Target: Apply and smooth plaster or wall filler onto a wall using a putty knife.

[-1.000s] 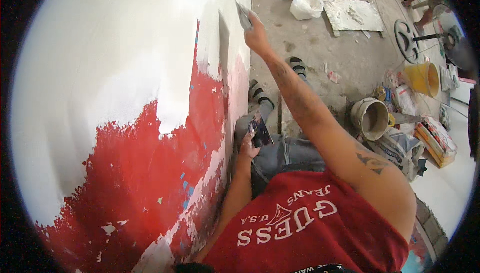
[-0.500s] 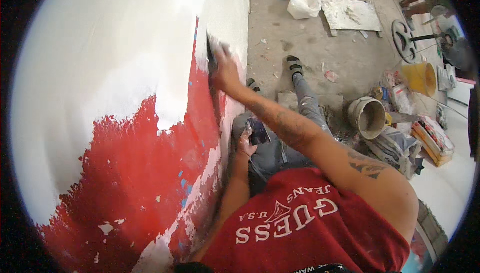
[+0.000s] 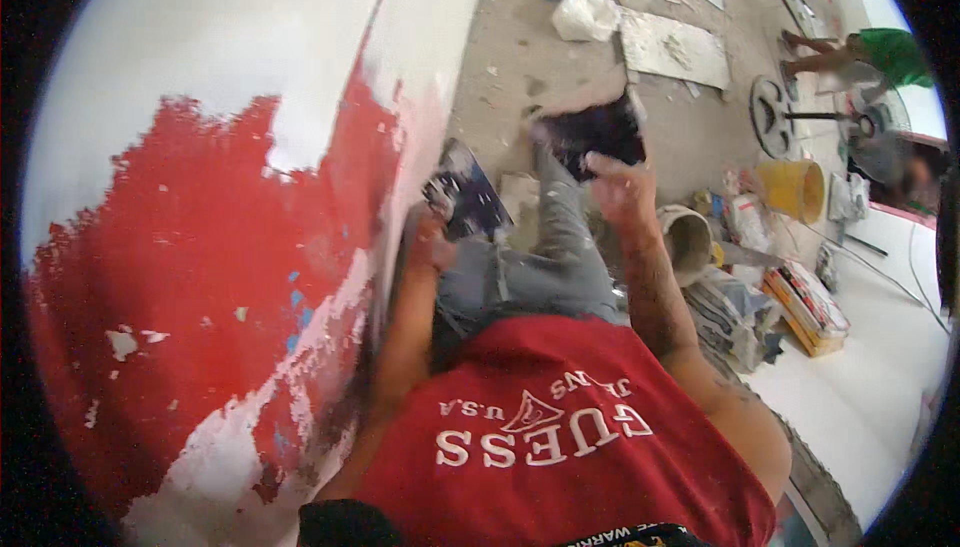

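"What have you got in each hand?"

"My left hand (image 3: 430,239) is closed on the handle of the plaster board (image 3: 465,192), held low just beside the bottom edge of the wall (image 3: 250,67). My right hand (image 3: 620,187) grips the trowel (image 3: 595,127), blade blurred, out over the concrete floor (image 3: 500,57) and well clear of the wall."

"So which step is this?"

"Reloading, I'd say. The trowel is off the surface and near the board. White skim covers the upper wall; the red paint (image 3: 200,287) lower down is bare."

"What does the next move need?"

"I judge it needs a scoop of plaster off the board, then a flat, firm pass starting at the ragged white edge where it meets the red."

"Anything else about?"

"A grey bucket (image 3: 690,242) and a yellow bucket (image 3: 792,190) stand on the floor to my right."
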Motion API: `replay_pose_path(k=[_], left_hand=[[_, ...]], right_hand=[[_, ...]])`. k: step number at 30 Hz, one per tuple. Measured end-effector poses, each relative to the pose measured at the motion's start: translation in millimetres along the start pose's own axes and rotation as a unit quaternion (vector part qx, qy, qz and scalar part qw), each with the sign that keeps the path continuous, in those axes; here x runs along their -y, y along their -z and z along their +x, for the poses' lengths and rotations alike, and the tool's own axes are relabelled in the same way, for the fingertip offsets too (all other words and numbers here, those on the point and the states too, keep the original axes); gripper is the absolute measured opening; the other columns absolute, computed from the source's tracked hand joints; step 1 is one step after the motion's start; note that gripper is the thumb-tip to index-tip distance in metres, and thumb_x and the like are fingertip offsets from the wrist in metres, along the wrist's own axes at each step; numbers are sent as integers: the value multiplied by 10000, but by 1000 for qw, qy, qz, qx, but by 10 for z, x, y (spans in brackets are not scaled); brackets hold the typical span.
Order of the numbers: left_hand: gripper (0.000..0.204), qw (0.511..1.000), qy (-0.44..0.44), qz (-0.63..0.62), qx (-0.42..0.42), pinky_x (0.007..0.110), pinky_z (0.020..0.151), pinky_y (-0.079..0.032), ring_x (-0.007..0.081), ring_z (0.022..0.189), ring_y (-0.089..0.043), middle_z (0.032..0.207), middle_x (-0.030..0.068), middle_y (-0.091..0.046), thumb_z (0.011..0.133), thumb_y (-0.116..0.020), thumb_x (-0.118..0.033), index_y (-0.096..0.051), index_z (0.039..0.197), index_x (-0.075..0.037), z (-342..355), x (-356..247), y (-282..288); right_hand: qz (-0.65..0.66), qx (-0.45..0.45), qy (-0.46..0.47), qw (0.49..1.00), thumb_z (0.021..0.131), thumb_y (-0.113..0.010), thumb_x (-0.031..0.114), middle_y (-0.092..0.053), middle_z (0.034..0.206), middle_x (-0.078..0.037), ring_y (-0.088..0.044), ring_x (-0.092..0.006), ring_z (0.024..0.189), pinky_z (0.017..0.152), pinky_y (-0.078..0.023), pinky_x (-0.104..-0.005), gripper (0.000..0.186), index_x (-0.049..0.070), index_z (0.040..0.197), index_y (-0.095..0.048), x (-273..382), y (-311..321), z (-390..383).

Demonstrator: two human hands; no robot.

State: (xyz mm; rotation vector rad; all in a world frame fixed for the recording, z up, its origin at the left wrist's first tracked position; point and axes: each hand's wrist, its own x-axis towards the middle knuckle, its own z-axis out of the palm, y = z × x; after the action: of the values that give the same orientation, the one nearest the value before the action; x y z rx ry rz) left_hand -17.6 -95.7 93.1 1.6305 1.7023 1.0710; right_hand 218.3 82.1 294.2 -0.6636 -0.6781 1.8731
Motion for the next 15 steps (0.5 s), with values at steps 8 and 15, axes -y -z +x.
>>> replay_pose_path(k=[8, 15], left_hand=[[432, 806, 322, -485, -105, 259, 770, -455, 111, 836, -544, 921, 48, -520, 800, -552, -92, -365, 1180, -10, 1313, -1725, 161], [502, 803, 288, -500, -150, 247, 731, -450, 131, 817, -538, 937, 63, -506, 761, -590, -15, -331, 1191, -3, 1380, -1938, 124]], right_hand=[[-112, -107, -3, 988, 581, -510, -122, -459, 1183, -107, -473, -224, 1068, 922, -361, -323, 678, 32, 1225, -367, 183, 51, -215], [-324, 100, 115, 934, 590, -435, -104, -422, 1185, -132, -350, -256, 1183, 990, -267, -341, 609, -1, 1190, -414, -2, 76, -227]])
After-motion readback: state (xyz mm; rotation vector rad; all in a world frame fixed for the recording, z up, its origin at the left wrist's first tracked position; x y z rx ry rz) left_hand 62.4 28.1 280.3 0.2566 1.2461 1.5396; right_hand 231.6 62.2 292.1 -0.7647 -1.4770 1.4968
